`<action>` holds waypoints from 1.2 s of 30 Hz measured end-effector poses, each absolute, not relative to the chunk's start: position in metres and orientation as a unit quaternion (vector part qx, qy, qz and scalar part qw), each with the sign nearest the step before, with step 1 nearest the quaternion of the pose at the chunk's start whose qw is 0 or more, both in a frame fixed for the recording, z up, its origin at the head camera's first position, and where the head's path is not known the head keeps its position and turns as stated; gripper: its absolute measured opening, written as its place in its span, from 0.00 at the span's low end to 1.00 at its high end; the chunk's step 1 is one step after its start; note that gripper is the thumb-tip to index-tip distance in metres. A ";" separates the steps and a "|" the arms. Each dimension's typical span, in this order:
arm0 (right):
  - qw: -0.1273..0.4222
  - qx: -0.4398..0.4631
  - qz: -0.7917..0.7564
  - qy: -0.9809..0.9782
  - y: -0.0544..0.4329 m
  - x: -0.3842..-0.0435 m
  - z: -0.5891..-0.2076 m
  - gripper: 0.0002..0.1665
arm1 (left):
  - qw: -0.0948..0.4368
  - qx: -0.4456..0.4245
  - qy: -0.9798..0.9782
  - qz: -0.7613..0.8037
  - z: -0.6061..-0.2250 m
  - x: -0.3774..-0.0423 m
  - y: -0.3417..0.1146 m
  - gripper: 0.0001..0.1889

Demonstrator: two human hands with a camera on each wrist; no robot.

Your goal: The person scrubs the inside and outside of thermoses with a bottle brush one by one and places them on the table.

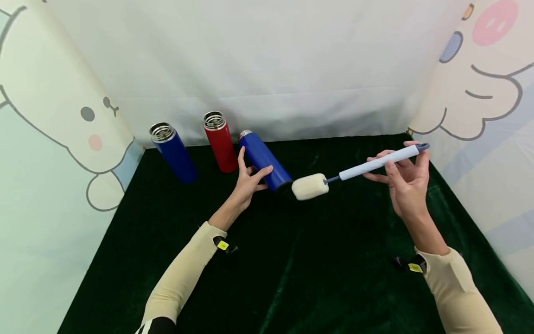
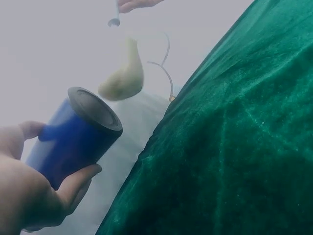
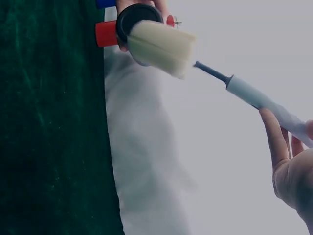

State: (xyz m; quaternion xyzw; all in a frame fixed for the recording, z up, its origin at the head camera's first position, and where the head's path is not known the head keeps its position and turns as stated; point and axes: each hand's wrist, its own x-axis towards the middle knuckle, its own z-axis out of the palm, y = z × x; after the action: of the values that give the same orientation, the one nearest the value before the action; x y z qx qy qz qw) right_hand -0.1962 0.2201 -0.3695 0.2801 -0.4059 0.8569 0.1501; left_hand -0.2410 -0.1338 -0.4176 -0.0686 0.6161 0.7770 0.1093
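My left hand [image 1: 247, 182] grips a blue bottle [image 1: 264, 157] around its lower half, and the bottle leans with its silver top toward the back left. Its dark base [image 2: 95, 108] faces the camera in the left wrist view. In my right hand [image 1: 410, 181] is a bottle brush, pinched by its pale blue handle [image 1: 375, 163] between thumb and fingers. The brush's cream sponge head [image 1: 310, 186] points left, close beside the bottle's base. In the right wrist view the sponge head [image 3: 161, 48] overlaps the base.
A red bottle [image 1: 221, 148] and a second blue bottle [image 1: 175, 155], both with uncovered threaded mouths, stand at the back left. Dark green cloth [image 1: 317, 269] covers the table. A white curtain [image 1: 267, 60] hangs behind, with cartoon-printed panels [image 1: 500, 153] at the sides.
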 end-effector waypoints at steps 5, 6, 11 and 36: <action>0.105 0.254 0.860 -0.430 0.217 -0.201 -0.379 0.25 | 0.113 -0.061 0.611 0.781 -0.417 -0.239 -0.130 0.53; 0.093 0.245 0.864 -0.430 0.216 -0.202 -0.382 0.25 | 0.116 -0.057 0.612 0.780 -0.417 -0.239 -0.129 0.53; 0.049 0.192 0.888 -0.415 0.210 -0.208 -0.394 0.24 | 0.132 -0.045 0.611 0.779 -0.415 -0.234 -0.128 0.52; -0.039 0.146 0.906 -0.395 0.212 -0.217 -0.406 0.23 | 0.140 0.007 0.612 0.778 -0.414 -0.230 -0.129 0.52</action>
State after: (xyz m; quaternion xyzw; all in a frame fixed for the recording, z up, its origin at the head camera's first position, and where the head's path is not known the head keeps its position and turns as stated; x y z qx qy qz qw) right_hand -0.2169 0.2125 -0.4064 0.1459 -0.3954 0.9060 -0.0389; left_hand -0.2299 -0.1294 -0.4138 0.0071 0.6123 0.7781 0.1399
